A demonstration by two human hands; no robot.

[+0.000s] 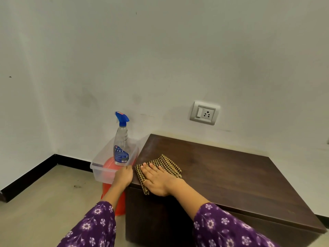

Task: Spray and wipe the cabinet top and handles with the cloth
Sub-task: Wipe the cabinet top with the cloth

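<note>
A dark brown wooden cabinet [222, 175] stands against the wall. On its near left corner lies a brown checked cloth [165, 164]. My right hand [158, 180] presses flat on the cloth with straight fingers. My left hand [123, 176] is at the cabinet's left edge, beside the rim of a clear plastic tub [105, 171]; its fingers curl downward and I cannot see them holding anything. A clear spray bottle [121, 145] with a blue trigger head stands upright in the tub. The cabinet's handles are out of sight.
The tub sits on an orange-red bucket [114, 196] on the floor, tight against the cabinet's left side. A wall socket [204, 112] is above the cabinet. Beige floor with a black skirting board [28, 177] stretches to the left.
</note>
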